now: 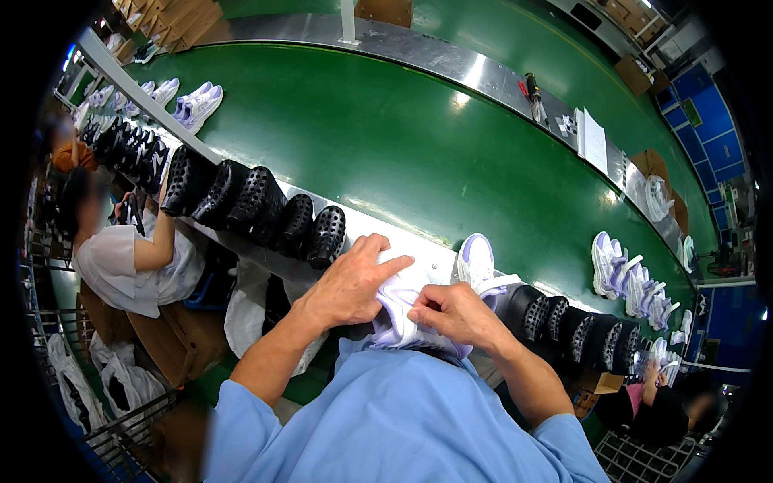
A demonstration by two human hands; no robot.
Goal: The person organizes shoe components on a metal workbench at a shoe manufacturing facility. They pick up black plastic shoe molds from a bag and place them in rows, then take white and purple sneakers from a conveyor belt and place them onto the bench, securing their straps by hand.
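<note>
A white and lavender sneaker (392, 330) lies close against my body at the near edge of the bench. My left hand (354, 280) grips its far left side, thumb and index finger spread apart. My right hand (457, 312) is closed in a pinch at the sneaker's upper near the opening; what exactly the fingertips hold is hidden. Just beyond the right hand, a second white and lavender sneaker (477, 259) points away from me, a white strap-like piece sticking out to its right.
Black perforated shoe-shaped forms (256, 205) line the bench on the left, with more forms (573, 330) on the right. Beyond runs a green belt (386, 145) carrying sneakers (628, 274). Co-workers sit at left (121, 262) and right (656, 402). A screwdriver (533, 90) lies on the far ledge.
</note>
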